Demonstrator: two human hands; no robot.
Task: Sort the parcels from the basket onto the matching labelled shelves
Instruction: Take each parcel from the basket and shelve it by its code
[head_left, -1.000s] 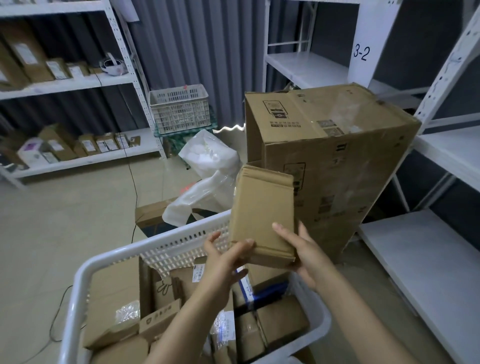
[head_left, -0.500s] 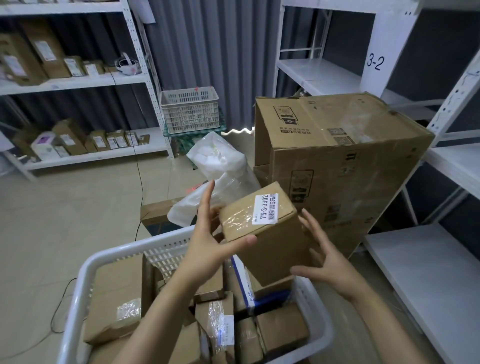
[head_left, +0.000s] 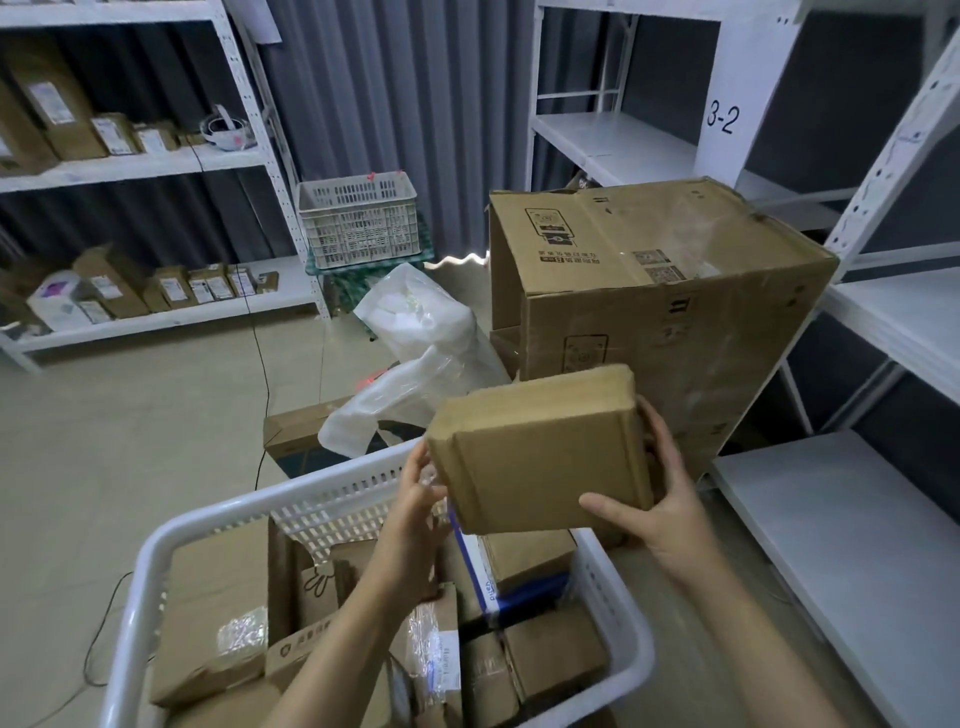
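Observation:
I hold a small brown cardboard parcel (head_left: 540, 457) above the far end of the white plastic basket (head_left: 135, 587). Its plain side faces me and its label is out of sight. My left hand (head_left: 418, 499) holds its left edge from below. My right hand (head_left: 654, 499) grips its right side, thumb on the near face and fingers behind. The basket holds several more cardboard parcels (head_left: 218, 618). A white shelf unit on the right carries a sign reading 3-2 (head_left: 723, 119).
A large battered carton (head_left: 660, 312) stands just beyond the parcel, with a white plastic bag (head_left: 415, 358) to its left. White shelves (head_left: 852, 525) run along the right. A left rack (head_left: 156, 317) holds parcels; a white crate (head_left: 358, 218) stands at the back.
The parcel has been turned over, so its labelled face no longer shows. My right hand, open beside it half a second ago, now grips its right side.

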